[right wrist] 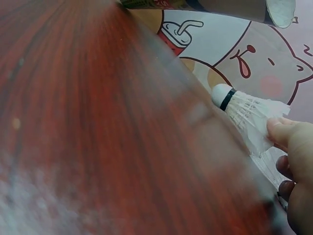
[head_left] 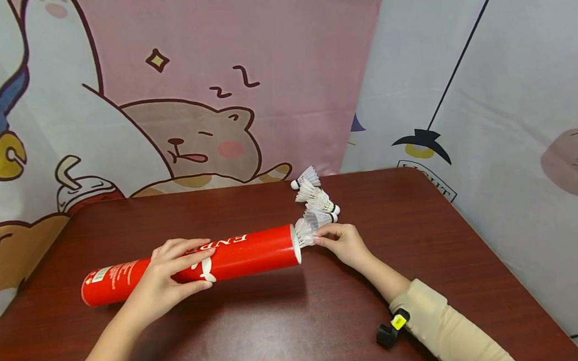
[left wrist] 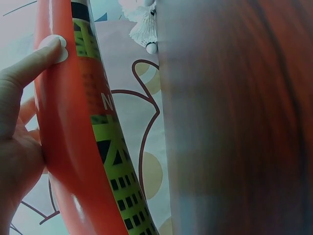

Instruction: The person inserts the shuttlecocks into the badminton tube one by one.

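Observation:
A long red shuttlecock tube (head_left: 258,253) lies slantwise with its white-rimmed mouth toward the right. My left hand (head_left: 172,270) grips it around the middle, thumb on the near side and fingers over the top. In the left wrist view the thumb presses the red tube (left wrist: 68,127). At the tube's mouth, my right hand (head_left: 342,244) pinches a white feather shuttlecock (head_left: 304,232) by its skirt. The right wrist view shows this shuttlecock (right wrist: 252,115) with its black-banded cork facing away from the fingertips (right wrist: 278,128). How far it sits inside the tube is unclear.
Several more shuttlecocks (head_left: 315,195) lie in an overlapping row behind my right hand, running to the table's far edge. The dark brown table (head_left: 259,337) meets a cartoon-printed cloth (head_left: 303,80) at the back. A black wrist device (head_left: 388,334) sits by the right sleeve.

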